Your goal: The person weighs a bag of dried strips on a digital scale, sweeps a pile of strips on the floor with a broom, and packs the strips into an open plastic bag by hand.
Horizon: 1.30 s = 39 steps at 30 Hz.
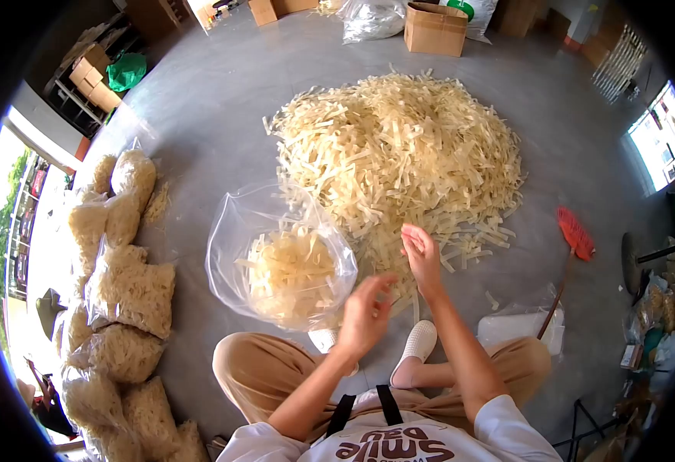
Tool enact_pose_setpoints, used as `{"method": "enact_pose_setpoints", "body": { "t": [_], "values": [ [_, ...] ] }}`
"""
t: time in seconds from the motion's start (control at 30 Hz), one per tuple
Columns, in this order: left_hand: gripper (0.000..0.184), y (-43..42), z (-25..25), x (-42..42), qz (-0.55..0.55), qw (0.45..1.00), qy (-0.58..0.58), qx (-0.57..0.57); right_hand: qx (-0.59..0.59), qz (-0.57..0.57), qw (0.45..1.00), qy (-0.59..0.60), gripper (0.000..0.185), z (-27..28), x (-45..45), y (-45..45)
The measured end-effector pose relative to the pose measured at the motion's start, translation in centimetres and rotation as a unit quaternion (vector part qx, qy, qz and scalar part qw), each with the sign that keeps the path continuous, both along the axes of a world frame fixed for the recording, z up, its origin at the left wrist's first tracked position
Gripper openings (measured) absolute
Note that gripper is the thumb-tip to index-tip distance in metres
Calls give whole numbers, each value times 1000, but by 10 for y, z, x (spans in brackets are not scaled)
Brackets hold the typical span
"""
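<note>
A large heap of pale yellow, flat dry strips (399,146) lies on the floor in front of me. Left of its near edge stands a clear plastic bag (226,258), its mouth spread wide, with a mound of strips (291,269) inside. My left hand (366,312) is between the bag's right side and my feet, fingers loosely curled and somewhat blurred, nothing visible in them. Over the heap's near edge is my right hand (421,252), raised, its fingers bent but apart, and I see nothing held there.
Several filled clear bags (131,289) are piled along the left. A red-headed broom (576,235) and a white plastic-wrapped item (518,331) lie to the right. A cardboard box (435,31) stands at the back. My shoe (421,339) is close to the heap.
</note>
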<state>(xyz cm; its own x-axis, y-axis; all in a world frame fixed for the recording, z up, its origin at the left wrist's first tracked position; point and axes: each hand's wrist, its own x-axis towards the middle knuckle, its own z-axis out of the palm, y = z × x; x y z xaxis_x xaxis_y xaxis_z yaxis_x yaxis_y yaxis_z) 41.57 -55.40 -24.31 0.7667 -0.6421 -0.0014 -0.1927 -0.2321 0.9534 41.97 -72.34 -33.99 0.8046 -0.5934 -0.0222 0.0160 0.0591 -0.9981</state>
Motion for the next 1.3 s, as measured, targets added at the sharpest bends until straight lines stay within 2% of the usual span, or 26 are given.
{"method": "enact_pose_setpoints", "body": {
  "t": [0.03,0.07,0.1,0.13,0.17,0.2,0.23,0.27,0.3,0.37,0.4,0.47,0.53,0.6,0.67,0.73,0.8,0.83,0.9,0.93,0.97,1.03,1.1,1.17,1.3],
  "values": [
    [36,-18,-26,-10,-22,995,93,-32,-12,-5,999,52,29,-32,-7,-13],
    [51,-32,-70,-16,-44,986,161,-25,-14,-9,998,55,29,-55,-16,-22],
    [51,-43,-104,-21,-49,985,164,-26,-27,-9,993,118,32,-76,-27,-29],
    [61,-54,-135,-25,-11,984,176,41,-40,-8,983,181,35,-91,-34,-37],
    [73,-61,-165,-27,26,976,188,110,-41,-12,982,186,35,-100,-39,-44],
    [73,-65,-199,-27,22,975,193,109,-75,2,964,256,40,-108,-43,-51],
    [79,-69,-231,-24,74,980,162,85,-109,17,940,322,45,-117,-44,-58],
    [86,-74,-249,-18,127,982,129,62,-116,21,936,331,49,-129,-43,-67],
    [86,-78,-250,-8,126,982,130,61,-116,20,936,332,49,-139,-39,-76],
    [88,-79,-254,18,231,950,170,125,-245,21,923,295,51,-160,-22,-93],
    [88,-78,-259,29,231,949,171,126,-245,21,923,296,51,-162,-7,-100],
    [87,-73,-273,44,287,921,154,215,-333,78,919,194,54,-149,38,-115],
    [86,-66,-290,50,276,924,147,218,-397,98,902,138,55,-140,96,-127],
    [85,-59,-302,48,271,924,147,226,-474,109,865,120,64,-140,161,-137],
    [83,-57,-308,50,264,939,86,203,-474,81,877,25,62,-127,217,-136],
    [84,-57,-312,53,267,939,100,194,-505,95,858,26,72,-141,272,-143],
    [85,-57,-311,58,271,938,109,184,-488,117,849,167,91,-148,315,-141],
    [86,-58,-308,63,279,935,133,177,-483,125,850,169,91,-149,331,-141],
    [86,-61,-302,70,293,927,157,172,-439,193,843,245,111,-154,360,-139],
    [86,-62,-297,73,297,920,191,172,-348,225,873,256,124,-161,369,-137],
    [85,-63,-294,74,300,911,225,172,-346,232,872,256,124,-168,375,-135],
    [85,-66,-293,75,307,900,238,196,-399,303,790,353,127,-170,386,-134],
    [86,-68,-293,76,309,892,248,218,-398,306,795,340,129,-167,395,-136],
    [81,-70,-293,78,298,877,288,243,-377,381,753,381,128,-159,399,-140],
    [78,-74,-281,84,311,872,317,204,-457,309,788,274,120,-203,383,-150]
  ]
}}
